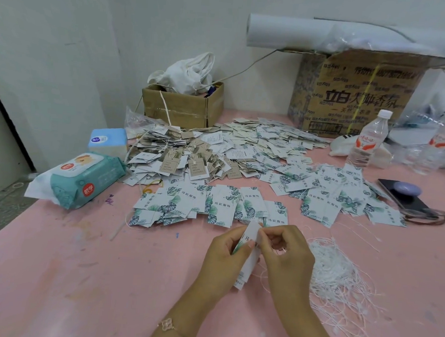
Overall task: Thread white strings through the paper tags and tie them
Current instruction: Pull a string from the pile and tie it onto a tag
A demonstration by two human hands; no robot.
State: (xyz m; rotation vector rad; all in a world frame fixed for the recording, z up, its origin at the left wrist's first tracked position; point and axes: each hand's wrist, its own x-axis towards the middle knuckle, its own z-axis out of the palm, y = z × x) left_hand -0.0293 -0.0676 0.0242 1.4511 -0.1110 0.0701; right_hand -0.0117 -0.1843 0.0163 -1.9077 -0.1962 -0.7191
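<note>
Both hands meet over the near middle of the pink table [56,275]. My left hand [224,256] grips a small stack of white paper tags [250,262] with green leaf print, held upright. My right hand [286,256] pinches the top edge of the tags, and a thin white string [262,278] hangs below it. A loose bundle of white strings [339,275] lies just right of my right hand. Rows of leaf-print tags [214,206] lie spread beyond my hands.
A big heap of tags [217,147] covers the table's middle. A wet-wipes pack [79,181] and a blue tissue box [108,140] are at the left. Cardboard boxes [183,104] stand at the back, a water bottle [367,140] and a phone [403,196] at the right.
</note>
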